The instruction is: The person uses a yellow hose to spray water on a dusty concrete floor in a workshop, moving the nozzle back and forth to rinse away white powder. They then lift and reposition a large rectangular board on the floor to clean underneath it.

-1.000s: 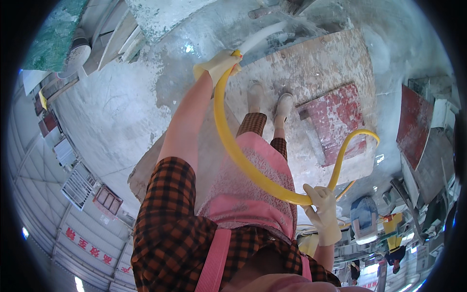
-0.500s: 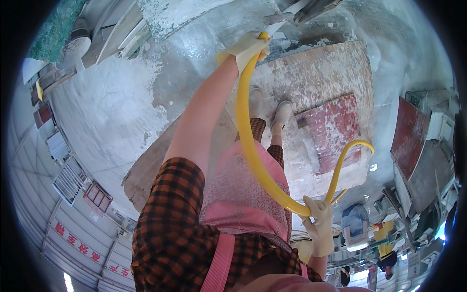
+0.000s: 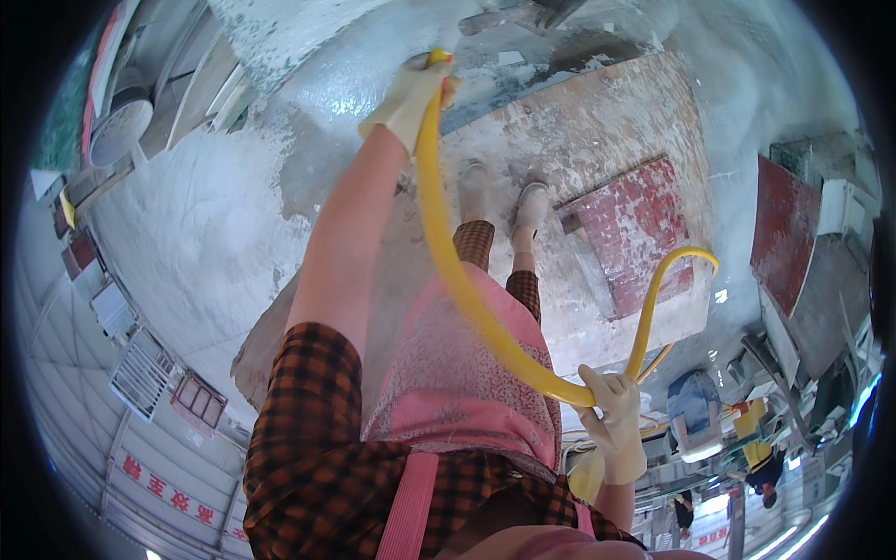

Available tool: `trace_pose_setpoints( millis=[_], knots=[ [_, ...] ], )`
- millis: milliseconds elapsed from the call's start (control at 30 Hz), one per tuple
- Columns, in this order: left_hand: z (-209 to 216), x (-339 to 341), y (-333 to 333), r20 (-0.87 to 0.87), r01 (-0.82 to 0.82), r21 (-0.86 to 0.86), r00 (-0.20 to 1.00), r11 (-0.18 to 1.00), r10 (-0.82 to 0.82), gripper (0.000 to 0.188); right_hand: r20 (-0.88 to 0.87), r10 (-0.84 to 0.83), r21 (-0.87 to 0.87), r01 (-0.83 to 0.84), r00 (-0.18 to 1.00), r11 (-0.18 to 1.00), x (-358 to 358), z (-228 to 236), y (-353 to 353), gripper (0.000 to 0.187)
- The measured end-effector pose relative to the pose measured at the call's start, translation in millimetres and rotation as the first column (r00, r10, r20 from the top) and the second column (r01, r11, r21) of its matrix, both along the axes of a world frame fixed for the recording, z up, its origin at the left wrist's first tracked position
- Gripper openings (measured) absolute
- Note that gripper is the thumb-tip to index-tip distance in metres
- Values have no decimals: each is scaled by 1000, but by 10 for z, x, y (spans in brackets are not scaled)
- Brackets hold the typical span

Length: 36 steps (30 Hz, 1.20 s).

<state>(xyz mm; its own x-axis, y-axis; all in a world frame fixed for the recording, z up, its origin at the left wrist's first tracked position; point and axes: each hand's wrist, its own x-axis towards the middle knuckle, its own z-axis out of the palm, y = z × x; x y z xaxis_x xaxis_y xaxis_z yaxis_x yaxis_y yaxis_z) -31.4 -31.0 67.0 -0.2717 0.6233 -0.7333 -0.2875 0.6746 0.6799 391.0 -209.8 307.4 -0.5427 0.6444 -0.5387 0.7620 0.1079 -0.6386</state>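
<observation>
A yellow hose hangs in a long curve in front of my pink apron. My left hand, in a cream rubber glove, is closed around it just behind its tip, out over the wet floor at arm's length. Lower and to the right, my right hand, gloved the same way, grips the hose further along. Beyond that hand the hose rises in a loop, then bends down at the right. Whether water leaves the tip cannot be made out.
My shoes stand on a large worn board with a peeling red panel on it. A round basin and slabs lie far left. At right are a leaning red sheet, a blue seat and people in the background.
My left hand has swung left and slightly farther out with the hose tip. A pale streak ahead of the tip no longer shows. My right hand keeps its hold, nearly still.
</observation>
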Motion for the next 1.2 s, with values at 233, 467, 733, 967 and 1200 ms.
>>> trace_pose_setpoints(
  millis=[233,467,733,967,1200],
  knots=[
    [-4,69,169,-137,74,-29,988,997,-77,28,-53,-17,21,18,998,1000,48,-80,-34,51],
    [64,237,383,-141,233,-103,959,967,-246,29,-54,-54,-12,53,997,999,113,-156,-111,50],
    [-106,-178,-764,-143,-82,-259,989,962,45,27,-38,12,-79,-15,999,997,204,-88,-27,51],
    [459,-1250,-2333,-361,33,-464,906,885,-223,24,-140,30,-39,-36,990,999,121,-12,186,54],
    [1152,-1581,-2414,-466,-219,-705,861,675,-207,24,-173,56,12,-55,983,998,-12,105,247,54]
  ],
)
